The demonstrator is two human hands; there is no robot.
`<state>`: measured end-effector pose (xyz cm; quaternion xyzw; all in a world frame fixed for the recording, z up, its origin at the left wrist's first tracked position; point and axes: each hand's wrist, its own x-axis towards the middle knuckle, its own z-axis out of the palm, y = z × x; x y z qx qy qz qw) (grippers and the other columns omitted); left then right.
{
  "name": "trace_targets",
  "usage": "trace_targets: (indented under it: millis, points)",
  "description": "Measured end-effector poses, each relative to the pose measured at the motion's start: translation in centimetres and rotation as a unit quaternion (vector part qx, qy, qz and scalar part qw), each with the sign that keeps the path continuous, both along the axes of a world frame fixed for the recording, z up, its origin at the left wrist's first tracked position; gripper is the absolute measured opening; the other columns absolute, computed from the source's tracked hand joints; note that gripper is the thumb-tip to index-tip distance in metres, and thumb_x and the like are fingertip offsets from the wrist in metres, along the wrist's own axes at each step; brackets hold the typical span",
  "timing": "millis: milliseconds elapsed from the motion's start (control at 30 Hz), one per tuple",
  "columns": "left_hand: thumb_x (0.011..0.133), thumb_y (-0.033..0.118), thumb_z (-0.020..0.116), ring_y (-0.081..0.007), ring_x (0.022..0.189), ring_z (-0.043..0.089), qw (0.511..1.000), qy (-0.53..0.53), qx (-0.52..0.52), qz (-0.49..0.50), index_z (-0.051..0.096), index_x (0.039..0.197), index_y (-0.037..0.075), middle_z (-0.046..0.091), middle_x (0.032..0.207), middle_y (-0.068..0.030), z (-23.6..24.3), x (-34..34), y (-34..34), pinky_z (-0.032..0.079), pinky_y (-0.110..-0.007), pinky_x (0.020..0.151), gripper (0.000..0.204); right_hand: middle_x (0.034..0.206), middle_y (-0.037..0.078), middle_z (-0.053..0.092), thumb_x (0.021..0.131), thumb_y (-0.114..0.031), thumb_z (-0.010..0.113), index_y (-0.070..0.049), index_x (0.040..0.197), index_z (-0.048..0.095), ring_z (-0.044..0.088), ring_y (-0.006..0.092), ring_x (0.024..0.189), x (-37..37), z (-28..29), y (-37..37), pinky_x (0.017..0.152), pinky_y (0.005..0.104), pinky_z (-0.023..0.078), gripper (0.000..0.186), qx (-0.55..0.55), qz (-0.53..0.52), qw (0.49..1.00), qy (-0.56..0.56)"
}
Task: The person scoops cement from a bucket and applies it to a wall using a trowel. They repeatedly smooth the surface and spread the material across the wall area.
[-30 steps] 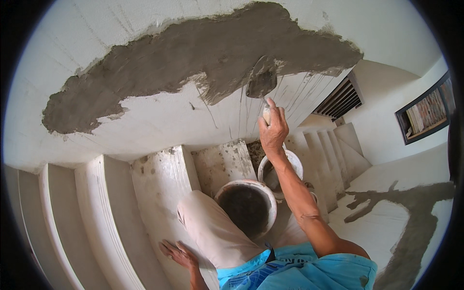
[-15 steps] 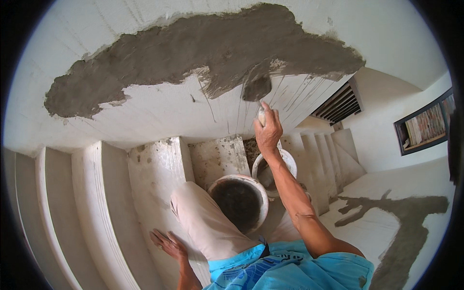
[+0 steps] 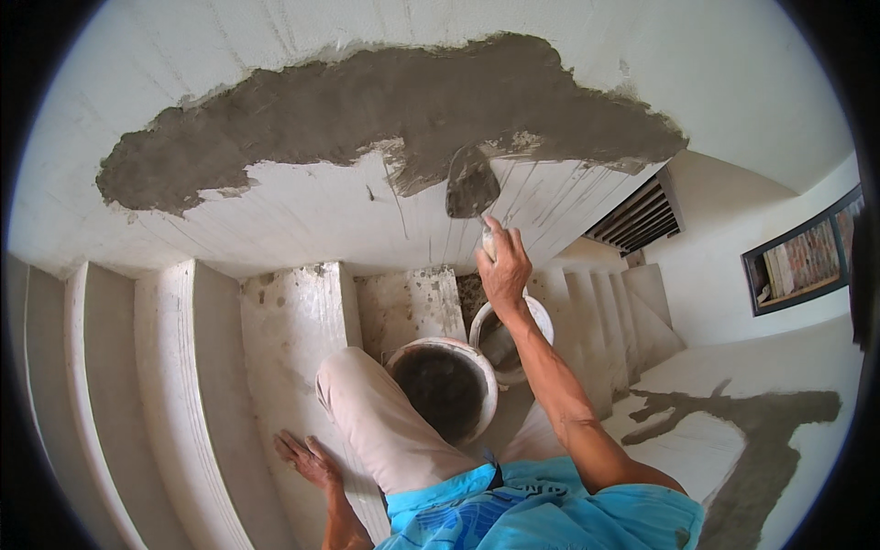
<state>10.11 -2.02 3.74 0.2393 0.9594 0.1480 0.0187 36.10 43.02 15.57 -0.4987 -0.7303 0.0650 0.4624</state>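
Note:
My right hand [image 3: 502, 268] grips the pale handle of a trowel [image 3: 472, 186], whose mortar-coated blade lies against the wall just below a broad patch of wet grey mortar [image 3: 367, 101]. Faint scraped streaks mark the white wall [image 3: 302, 197] around that patch. My left hand [image 3: 310, 463] rests with fingers spread on a stair step [image 3: 286, 367] beside my bent knee. Below my right arm sit a round bucket with dark grey, wet contents [image 3: 435, 392] and, partly behind the forearm, a second whitish bucket [image 3: 541, 313].
Pale stairs [image 3: 165, 385] run along the wall's foot, descending or rising on both sides; I cannot tell which way. To the right are a slatted vent [image 3: 634, 213], a dark-framed window [image 3: 796, 255] and another grey mortar patch [image 3: 770, 440] on a white surface.
The trowel and my right hand have moved down and slightly left in the picture. The view has shifted too, with the stairs now higher and the upper patch lower.

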Motion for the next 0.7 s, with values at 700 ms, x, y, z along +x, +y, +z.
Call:
trace_targets:
  millis: [700]
  points:
    - [0.107,0.044,0.044,-0.0402,0.154,0.02,1.0,0.015,0.011,0.004,0.033,0.159,0.001,0.024,0.166,-0.0246,1.0,0.4,0.4,0.016,-0.05,0.126,0.069,0.094,0.01,0.064,0.073,0.003,0.075,-0.006,0.129,0.063,0.066,0.0293,0.09,-1.3,4.9,0.4,0.072,0.0409,0.057,0.058,0.092,-0.016,0.994,-0.062]
